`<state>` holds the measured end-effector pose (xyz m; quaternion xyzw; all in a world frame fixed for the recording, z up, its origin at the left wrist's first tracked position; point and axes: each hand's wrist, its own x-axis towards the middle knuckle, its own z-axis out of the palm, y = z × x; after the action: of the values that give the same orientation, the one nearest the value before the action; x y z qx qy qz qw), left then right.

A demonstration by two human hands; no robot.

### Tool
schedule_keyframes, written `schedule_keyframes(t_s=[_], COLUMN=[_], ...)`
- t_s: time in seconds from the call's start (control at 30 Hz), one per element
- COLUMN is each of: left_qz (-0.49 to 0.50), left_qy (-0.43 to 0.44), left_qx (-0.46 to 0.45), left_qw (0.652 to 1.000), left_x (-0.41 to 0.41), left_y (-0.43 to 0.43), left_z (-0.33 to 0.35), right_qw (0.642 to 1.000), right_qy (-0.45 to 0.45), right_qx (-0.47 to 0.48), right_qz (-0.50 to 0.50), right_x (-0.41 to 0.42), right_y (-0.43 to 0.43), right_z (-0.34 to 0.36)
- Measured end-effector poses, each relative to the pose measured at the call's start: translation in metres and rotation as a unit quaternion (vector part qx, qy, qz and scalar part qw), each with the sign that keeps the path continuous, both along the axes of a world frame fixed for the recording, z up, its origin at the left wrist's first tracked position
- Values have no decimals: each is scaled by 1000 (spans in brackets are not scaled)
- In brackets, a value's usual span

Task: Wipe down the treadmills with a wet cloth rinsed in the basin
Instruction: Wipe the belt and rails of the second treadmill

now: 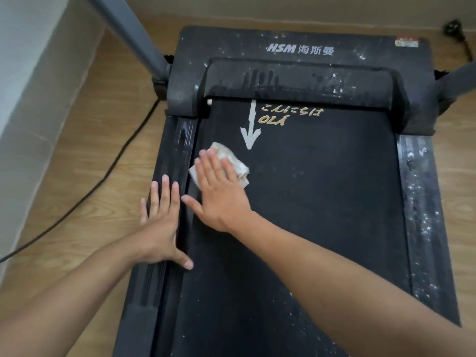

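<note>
Black cable (103, 173) runs over wood floor (77, 150) at far L. L hand (159, 228) lies flat, fingers straight & spread, on L side rail (154, 292) of treadmill (300, 37), holding nothing. Just R of it, R hand (219, 197) is flat too, fingers straight, pressing crumpled whitish cloth (233, 161) onto belt (309, 215) near its L edge, w/ white arrow (251, 130) just beyond. R side rail (422, 202) is speckled w/ white dust.
</note>
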<state>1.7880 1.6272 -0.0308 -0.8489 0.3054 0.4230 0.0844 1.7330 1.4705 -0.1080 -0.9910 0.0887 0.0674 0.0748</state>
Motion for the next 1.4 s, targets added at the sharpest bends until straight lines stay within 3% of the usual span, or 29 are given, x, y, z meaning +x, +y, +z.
schedule_keyframes(t_s=[0.1,0.17,0.3,0.43,0.53,0.63,0.9,1.03,1.1,1.27,1.4], left_qz=[-78,-118,-133,-133,-139,-138,-120,-154,-177,-174,-161], left_qy=[-32,-58,-62,-69,-68,-69,-73,-82,-105,-118,-102], left_qx=[56,61,30,-3,-11,-29,-58,-19,15,56,8], left_qw=[995,989,989,989,988,988,988,985,979,976,982], left_x=[15,22,22,23,24,23,24,25,18,3,10], left_y=[7,13,19,22,26,29,32,27,21,7,20], left_z=[3,4,3,0,-1,1,3,10,13,15,14], right_qw=[991,991,997,948,911,887,991,995,991,993,945], right_qy=[-6,-14,-17,19,27,41,-2,12,-6,-17,15], right_qx=[-24,-14,0,74,122,103,38,4,10,16,30], right_qz=[130,135,-80,-308,-393,-448,-126,95,131,-116,-326], right_x=[-23,-55,-136,-234,-258,-222,-48,-66,-91,-177,-269], right_y=[-18,-50,-123,-161,-146,-113,20,50,29,-68,-131], right_z=[-5,-6,-1,8,13,12,6,-1,-5,-8,-2])
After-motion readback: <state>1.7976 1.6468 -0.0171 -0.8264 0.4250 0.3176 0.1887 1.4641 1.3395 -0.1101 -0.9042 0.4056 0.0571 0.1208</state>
